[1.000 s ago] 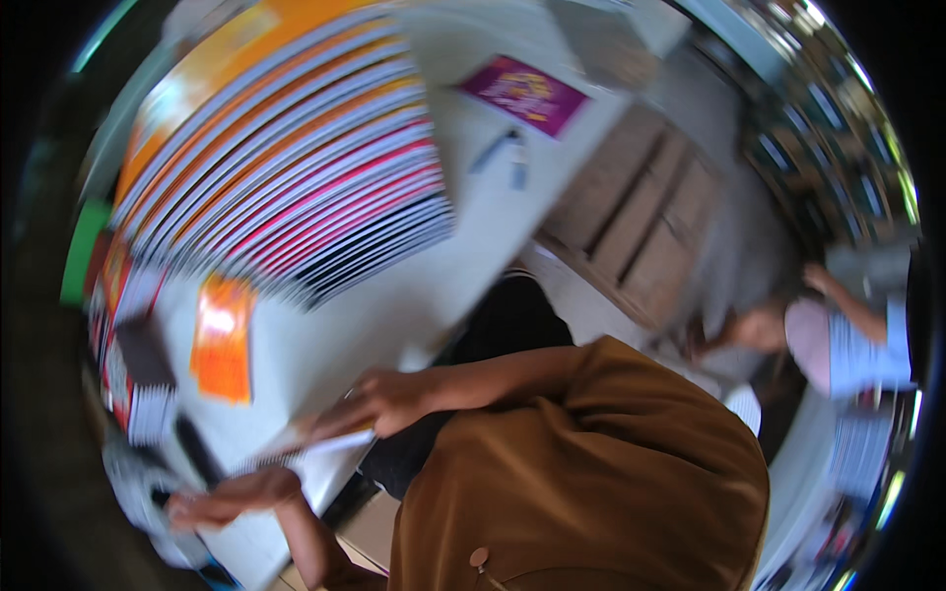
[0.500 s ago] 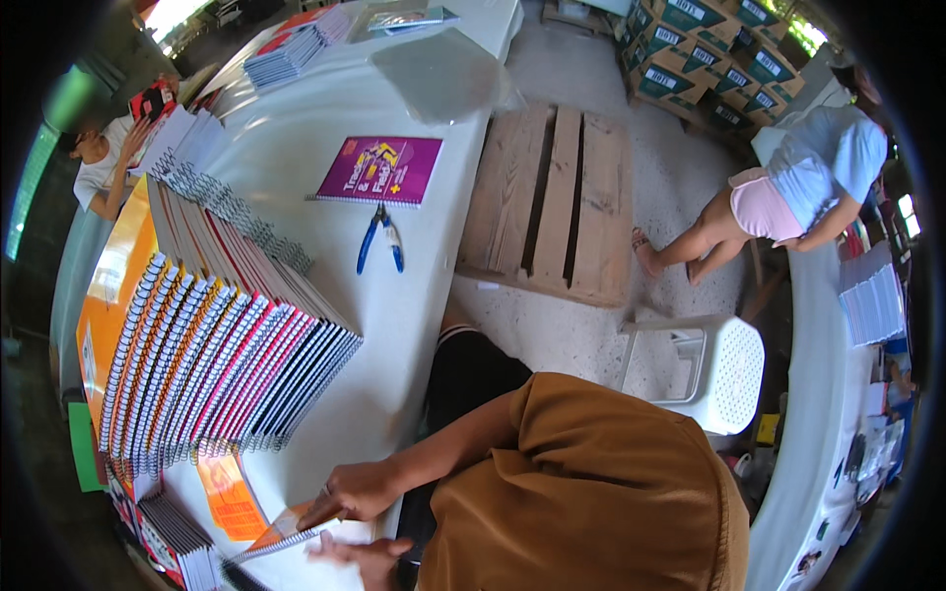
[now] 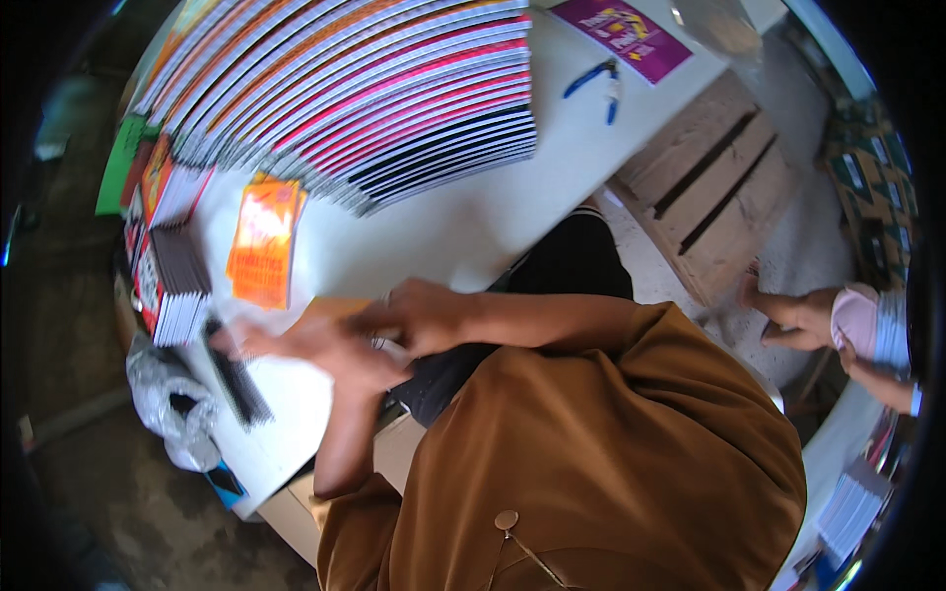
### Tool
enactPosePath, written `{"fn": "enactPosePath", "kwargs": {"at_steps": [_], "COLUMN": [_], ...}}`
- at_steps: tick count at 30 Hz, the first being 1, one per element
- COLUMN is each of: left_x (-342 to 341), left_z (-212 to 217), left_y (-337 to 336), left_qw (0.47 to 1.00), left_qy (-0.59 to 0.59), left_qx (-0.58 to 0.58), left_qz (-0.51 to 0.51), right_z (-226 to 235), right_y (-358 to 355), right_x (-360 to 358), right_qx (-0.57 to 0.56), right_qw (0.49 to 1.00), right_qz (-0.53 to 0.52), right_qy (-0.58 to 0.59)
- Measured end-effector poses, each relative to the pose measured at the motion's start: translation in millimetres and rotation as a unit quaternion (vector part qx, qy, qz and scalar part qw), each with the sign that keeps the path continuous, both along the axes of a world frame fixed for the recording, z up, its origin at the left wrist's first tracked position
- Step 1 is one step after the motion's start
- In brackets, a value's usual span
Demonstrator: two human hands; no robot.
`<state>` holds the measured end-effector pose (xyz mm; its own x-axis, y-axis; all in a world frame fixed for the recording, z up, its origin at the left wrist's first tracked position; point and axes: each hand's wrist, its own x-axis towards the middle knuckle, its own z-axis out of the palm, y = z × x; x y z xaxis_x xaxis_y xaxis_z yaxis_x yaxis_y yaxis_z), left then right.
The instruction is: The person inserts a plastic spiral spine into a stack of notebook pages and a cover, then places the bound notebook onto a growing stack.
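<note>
My right hand (image 3: 426,315) comes in from the right with its fingers curled at the edge of an orange-covered notebook (image 3: 340,306), which the hands mostly hide. My left hand (image 3: 340,347) crosses in front of it, smeared by motion. Its fingers point left, over or beside a bundle of dark spiral binding coils (image 3: 239,379) on the white table (image 3: 419,231). I cannot tell whether they touch the coils. Just beyond the hands lies a small pile of orange booklets (image 3: 263,246).
A long row of spiral-bound notebooks (image 3: 394,89) stands at the far side. Blue-handled pliers (image 3: 611,89) and a purple notebook (image 3: 623,34) lie further right. Clear plastic wrap (image 3: 177,404) hangs at the left table edge. Beyond a wooden pallet (image 3: 705,187) stands another person (image 3: 857,330).
My view has turned, so the notebook row now sits at the top. My left hand has moved away leftward, toward the dark coils. My right hand stays by the orange-covered notebook.
</note>
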<state>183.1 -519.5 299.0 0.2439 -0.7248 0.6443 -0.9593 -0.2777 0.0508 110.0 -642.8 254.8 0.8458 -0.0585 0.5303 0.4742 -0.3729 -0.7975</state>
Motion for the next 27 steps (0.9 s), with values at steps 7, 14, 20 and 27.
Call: {"fn": "enactPosePath", "kwargs": {"at_steps": [7,14,20,27], "left_x": [-10.4,-3.9,2.1,-11.2], "left_z": [31.1,60.1,65.5,41.0], "left_y": [-8.3,-21.2,-22.9,-30.0], "left_qw": [0.997,0.982,0.950,0.983], "left_qy": [0.051,0.044,0.261,0.123], "left_qx": [0.051,0.183,0.156,0.135], "left_qz": [-0.011,-0.019,-0.071,-0.021], "right_z": [15.0,1.5,1.4,-3.7], "right_y": [-16.6,-13.9,-13.7,-16.9], "right_x": [6.0,3.7,6.4,9.4], "right_qx": [0.107,0.144,0.166,0.158], "right_qw": [0.989,0.989,0.986,0.987], "right_qz": [0.055,0.015,0.031,0.017], "right_qy": [0.089,0.033,0.007,0.033]}}
